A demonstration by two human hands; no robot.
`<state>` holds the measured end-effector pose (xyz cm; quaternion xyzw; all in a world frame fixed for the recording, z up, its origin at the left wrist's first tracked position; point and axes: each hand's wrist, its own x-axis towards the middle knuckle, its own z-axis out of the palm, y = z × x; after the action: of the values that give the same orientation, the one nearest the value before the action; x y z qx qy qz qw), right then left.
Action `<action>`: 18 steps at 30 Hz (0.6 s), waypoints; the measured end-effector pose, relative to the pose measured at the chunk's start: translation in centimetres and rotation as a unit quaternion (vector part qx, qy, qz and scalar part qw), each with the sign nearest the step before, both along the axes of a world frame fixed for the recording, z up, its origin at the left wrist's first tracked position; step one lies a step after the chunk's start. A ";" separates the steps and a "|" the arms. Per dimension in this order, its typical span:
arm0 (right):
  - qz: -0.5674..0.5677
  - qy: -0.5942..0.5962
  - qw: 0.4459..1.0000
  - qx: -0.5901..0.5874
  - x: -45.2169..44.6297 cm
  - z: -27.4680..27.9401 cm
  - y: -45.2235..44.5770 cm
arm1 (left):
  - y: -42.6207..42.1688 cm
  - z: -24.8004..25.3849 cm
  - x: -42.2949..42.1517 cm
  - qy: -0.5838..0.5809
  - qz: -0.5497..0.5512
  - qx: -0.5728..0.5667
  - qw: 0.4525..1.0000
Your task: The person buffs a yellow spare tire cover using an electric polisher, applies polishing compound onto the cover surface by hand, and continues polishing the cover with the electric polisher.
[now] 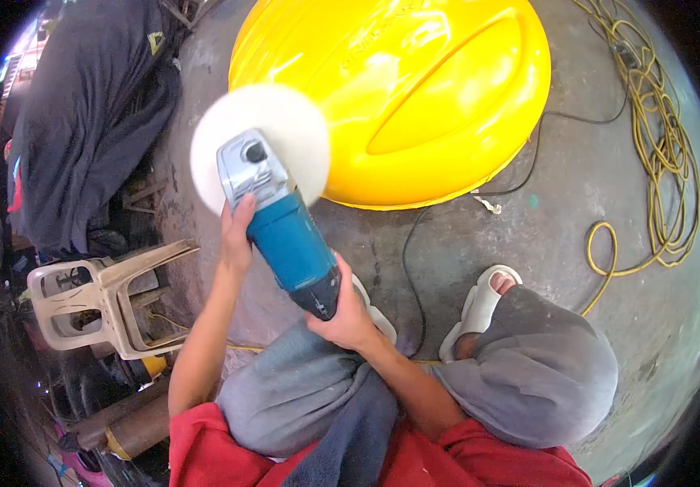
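A blue angle polisher (289, 239) with a silver gear head and a round white buffing pad (212, 154) is held in front of me. My left hand (238, 231) grips it beside the gear head, its thumb on the metal. Around the dark rear end of the tool, my right hand (346, 312) is closed. The pad overlaps the left edge of a large glossy yellow moulded shell (415, 97), which rests on the floor. Whether the pad touches the shell I cannot tell. Faint raised lettering shows near the shell's top.
A dark power cord (406, 252) runs across the concrete floor (488, 235) past my feet. Coiled yellow cable (654, 187) lies at the right. A beige plastic stool (114, 304) is tipped over at the left, near a dark cloth-draped pile (94, 122) and metal pipes (135, 426).
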<state>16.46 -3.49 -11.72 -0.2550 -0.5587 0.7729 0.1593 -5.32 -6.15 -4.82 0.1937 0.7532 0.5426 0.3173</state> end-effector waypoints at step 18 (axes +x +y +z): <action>-0.148 0.028 0.985 -0.080 -2.5 0.3 6.9 | 17.1 4.3 2.9 0.106 -0.158 -0.033 0.981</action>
<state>13.92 3.41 -11.39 -0.3250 -0.4460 0.7901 0.2667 -2.39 10.99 -0.48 0.3565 0.7600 0.4366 0.3234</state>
